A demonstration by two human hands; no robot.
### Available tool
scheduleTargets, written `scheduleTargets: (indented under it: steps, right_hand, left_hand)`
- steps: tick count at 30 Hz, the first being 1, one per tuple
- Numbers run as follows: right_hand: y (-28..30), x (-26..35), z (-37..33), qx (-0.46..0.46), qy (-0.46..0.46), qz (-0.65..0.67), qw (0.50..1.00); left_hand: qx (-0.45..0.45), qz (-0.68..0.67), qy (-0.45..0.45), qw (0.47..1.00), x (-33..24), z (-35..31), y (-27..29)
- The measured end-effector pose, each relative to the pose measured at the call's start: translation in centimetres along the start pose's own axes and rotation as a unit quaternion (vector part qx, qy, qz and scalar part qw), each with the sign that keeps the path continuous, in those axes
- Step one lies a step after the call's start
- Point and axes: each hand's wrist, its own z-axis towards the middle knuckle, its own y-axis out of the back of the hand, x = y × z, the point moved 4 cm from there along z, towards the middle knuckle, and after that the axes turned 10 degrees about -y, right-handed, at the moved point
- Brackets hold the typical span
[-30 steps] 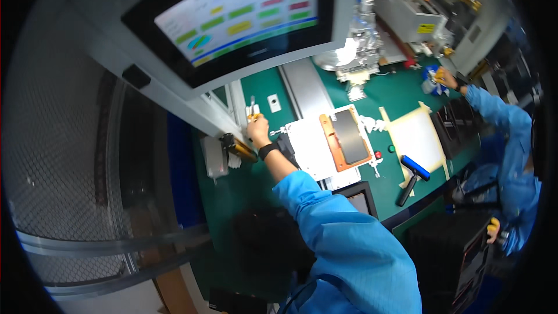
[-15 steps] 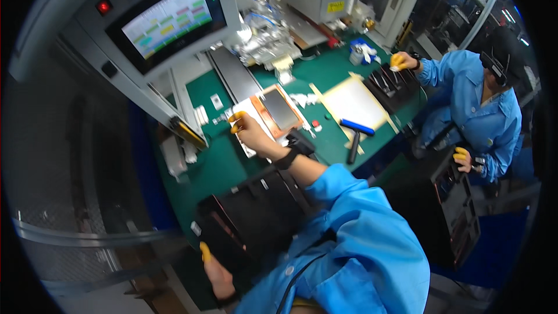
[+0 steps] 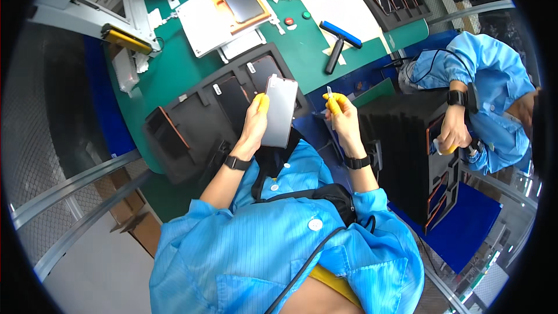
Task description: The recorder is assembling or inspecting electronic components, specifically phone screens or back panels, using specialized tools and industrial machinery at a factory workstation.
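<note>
My left hand, yellow covers on its fingertips, grips a phone-sized grey panel by its left edge; a small red-and-white tab shows at the panel's top. Beside it, to the right, my right hand pinches a small whitish strip between covered fingertips, apart from the panel. Just beyond my left hand lies a black foam tray with several dark phones in its slots. Farther off, a dark phone-sized panel rests in an orange-edged holder on a white plate.
A blue roller with a black handle lies by a cream sheet on the green table. Red and green round pieces lie nearby. At right, a co-worker's hand touches a stack of black trays.
My right hand has come back from the white plate, and my left hand has risen from beside the tray. Both are now before my chest, holding the panel and the strip. The view has tilted down.
</note>
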Motion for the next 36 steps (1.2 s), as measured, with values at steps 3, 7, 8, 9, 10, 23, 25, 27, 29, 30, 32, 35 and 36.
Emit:
scheduleTargets:
  steps: [3,7,8,9,10,23,25,27,29,30,32,35,36]
  right_hand:
    - [1.4,-2.2,0.9,-0.01,0.002,-0.004,1.0]
    - [1.2,-2.4,1.9,-0.007,0.0,-0.072,0.997]
    - [1.0,-2.4,2.2,-0.005,-0.011,-0.07,0.998]
    - [0.6,-2.2,2.3,-0.007,0.024,-0.058,0.998]
    - [0.4,-1.6,2.3,-0.009,0.061,-0.047,0.997]
    - [-1.4,1.6,2.2,0.242,0.153,-0.227,0.931]
    - [-0.1,2.4,3.1,0.233,0.153,-0.226,0.933]
    - [0.7,2.8,4.4,0.149,0.169,-0.233,0.946]
    - [0.7,2.9,5.9,0.053,0.181,-0.263,0.946]
    - [0.5,2.4,6.2,0.054,0.177,-0.264,0.946]
    - [-0.1,1.6,7.1,0.063,0.181,-0.255,0.948]
    - [-0.8,1.8,7.9,0.08,0.199,-0.275,0.937]
    - [-0.9,1.7,8.0,0.094,0.182,-0.283,0.937]
  left_hand:
    - [-0.009,0.113,-0.064,0.992,0.4,1.4,-2.5]
    - [-0.093,0.444,-0.256,0.853,0.5,2.1,-2.5]
    - [-0.105,0.417,-0.24,0.87,-0.1,2.0,-2.8]
    - [-0.119,0.414,-0.221,0.875,-0.5,1.8,-3.1]
    - [-0.134,0.41,-0.202,0.879,-0.7,1.5,-3.2]
    - [-0.002,0.094,-0.068,0.993,-0.3,0.2,-5.5]
    - [-0.093,0.091,-0.069,0.989,-0.3,0.8,-3.8]
    - [-0.102,0.253,-0.188,0.943,-0.8,1.5,-3.4]
    - [-0.033,0.524,-0.354,0.774,-2.6,1.4,-5.7]
    - [-0.057,0.544,-0.37,0.751,-1.9,1.4,-6.4]
    - [-0.066,0.595,-0.365,0.713,-1.4,1.8,-7.3]
    - [-0.063,0.626,-0.364,0.687,-0.9,2.6,-7.5]
    - [-0.061,0.641,-0.363,0.674,-0.8,2.7,-7.6]
